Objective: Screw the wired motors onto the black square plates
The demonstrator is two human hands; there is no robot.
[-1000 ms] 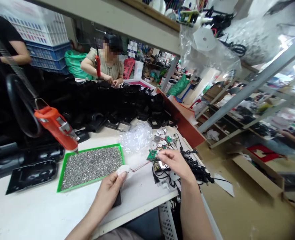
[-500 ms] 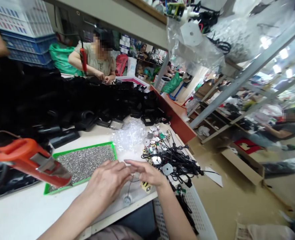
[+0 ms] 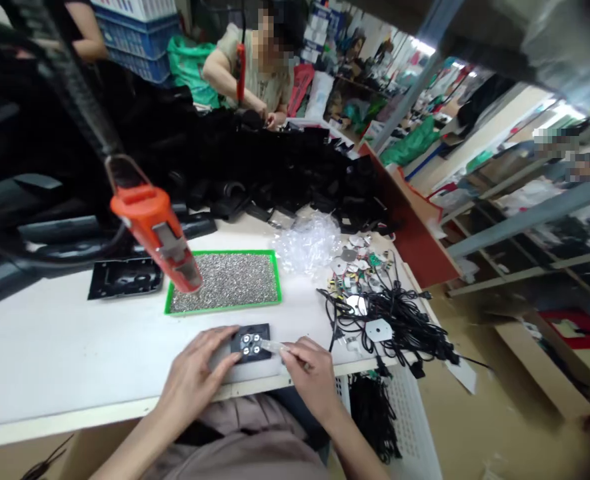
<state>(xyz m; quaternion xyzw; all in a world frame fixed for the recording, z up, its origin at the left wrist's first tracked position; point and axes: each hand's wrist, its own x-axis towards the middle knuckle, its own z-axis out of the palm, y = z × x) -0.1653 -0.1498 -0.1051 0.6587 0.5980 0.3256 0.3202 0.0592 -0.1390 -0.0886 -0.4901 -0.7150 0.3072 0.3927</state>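
A small black plastic plate (image 3: 265, 329) with several round silvery-white pieces on it lies near the table's front edge. My left hand (image 3: 197, 367) grips its left side, fingers at the far corner and thumb at the near one. Between the thumb and fingers of my right hand (image 3: 312, 377) is a thin, translucent whitish strip (image 3: 275, 346), whose far end reaches the plate's right side. What kind of strip it is, I cannot make out. Behind the plate stands a green-rimmed tray (image 3: 279, 279) full of small metal screws (image 3: 229, 280).
An orange electric screwdriver (image 3: 157, 233) hangs over the tray's left end. A black casing (image 3: 125, 277) lies left of it. Clear plastic bags (image 3: 309, 243), black cables (image 3: 405, 320) and metal plates (image 3: 379, 330) lie right. Black parts (image 3: 275, 160) are heaped behind; a co-worker (image 3: 255, 73) sits beyond.
The view has swung, and my hands have moved apart. The black plate now shows under my left hand, the translucent strip in my right. The wired disc earlier below my hands is no longer visible there.
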